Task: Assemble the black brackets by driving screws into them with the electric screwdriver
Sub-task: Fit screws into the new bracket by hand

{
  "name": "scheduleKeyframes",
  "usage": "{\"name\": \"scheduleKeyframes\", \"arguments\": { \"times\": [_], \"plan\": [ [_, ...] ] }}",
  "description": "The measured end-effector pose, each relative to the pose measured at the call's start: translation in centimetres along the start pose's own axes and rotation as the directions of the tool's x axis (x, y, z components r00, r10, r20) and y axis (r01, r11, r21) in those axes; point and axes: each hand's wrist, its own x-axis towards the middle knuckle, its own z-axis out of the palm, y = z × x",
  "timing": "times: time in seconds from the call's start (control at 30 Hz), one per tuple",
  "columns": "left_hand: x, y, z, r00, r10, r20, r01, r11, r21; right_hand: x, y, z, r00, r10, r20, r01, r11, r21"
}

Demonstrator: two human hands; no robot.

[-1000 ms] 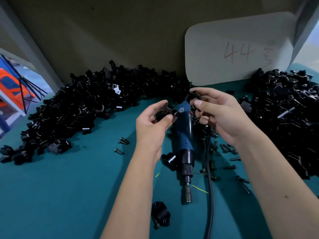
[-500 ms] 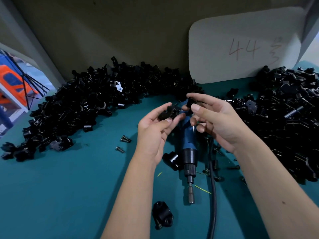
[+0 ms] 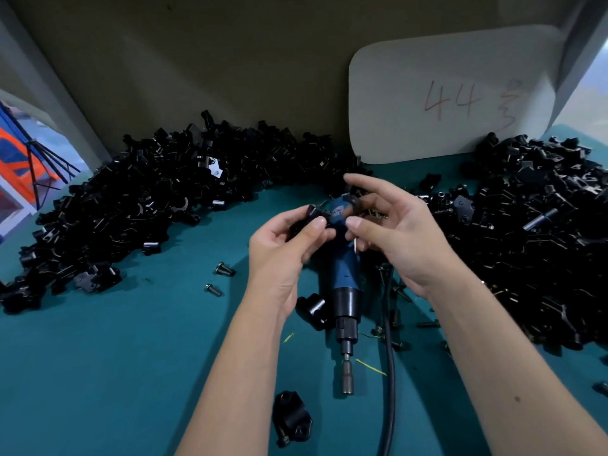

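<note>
- Two bare hands meet above the teal table (image 3: 98,373): the left hand (image 3: 283,251) pinches a small black bracket (image 3: 304,222); the right hand (image 3: 398,232) has fingers loosely spread, thumb near the bracket.
- The blue electric screwdriver (image 3: 343,291) lies flat beneath them, long axis front-to-back, bit toward the person.

left hand (image 3: 283,245) mostly covers the bracket (image 3: 311,214) it pinches, screwdriver cable (image 3: 390,363) runs off the bottom edge

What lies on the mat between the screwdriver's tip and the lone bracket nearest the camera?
Head view: bare teal mat between the screwdriver tip and bracket.
</note>
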Motion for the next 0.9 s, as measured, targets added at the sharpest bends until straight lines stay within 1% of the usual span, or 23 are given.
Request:
{"name": "scheduleKeyframes", "arguments": {
  "times": [0.07,0.13,0.2,0.27,0.3,0.37,0.47,0.5,0.57,0.63,0.77,0.9],
  "plan": [
    [0.01,0.08,-0.06,1.000,-0.019,0.010,0.019,1.000,0.012,0.00,0.04,0.00,1.000,-0.018,-0.001,0.018,1.000,-0.002],
    [-0.02,0.03,-0.08,1.000,-0.024,-0.006,0.024,0.995,0.092,-0.07,0.02,-0.02,1.000,-0.010,0.006,0.010,1.000,0.026],
    [0.05,-0.03,-0.02,0.997,0.027,-0.067,-0.013,0.979,0.203,-0.11,-0.02,-0.05,1.000,0.019,0.003,-0.019,0.999,0.042],
    [0.12,-0.17,0.00,0.991,0.091,-0.102,-0.061,0.962,0.267,-0.17,-0.07,0.00,0.998,0.062,0.001,-0.062,0.997,0.054],
    [0.10,-0.17,0.01,0.989,0.105,-0.106,-0.073,0.960,0.271,-0.20,-0.08,0.07,0.996,0.085,-0.008,-0.084,0.994,0.068],
    [0.04,-0.01,-0.01,0.993,0.095,-0.073,-0.077,0.972,0.220,-0.12,-0.09,0.18,0.990,0.130,-0.052,-0.124,0.986,0.110],
    [-0.18,0.36,0.17,1.000,0.009,0.006,-0.010,0.997,0.081,0.02,0.07,0.20,0.983,0.138,-0.121,-0.120,0.983,0.141],
    [-0.23,0.34,0.23,1.000,-0.002,0.026,0.001,0.998,0.067,0.01,0.12,0.19,0.982,0.139,-0.125,-0.119,0.981,0.154],
    [-0.30,-0.05,0.18,0.999,0.037,0.021,-0.039,0.990,0.137,-0.09,0.06,0.19,0.986,0.143,-0.090,-0.125,0.976,0.179],
    [-0.30,-0.29,0.22,0.994,0.114,0.007,-0.113,0.976,0.188,-0.22,-0.23,0.31,0.991,0.123,-0.046,-0.115,0.981,0.158],
    [-0.42,-0.39,0.58,0.990,0.143,-0.008,-0.140,0.974,0.178,-0.20,-0.44,0.79,0.997,0.079,-0.014,-0.075,0.983,0.170],
    [-0.43,-0.49,0.58,0.986,0.168,-0.018,-0.161,0.968,0.193,-0.30,-0.32,0.82,0.997,0.075,-0.026,-0.071,0.991,0.115]
  ]
}}
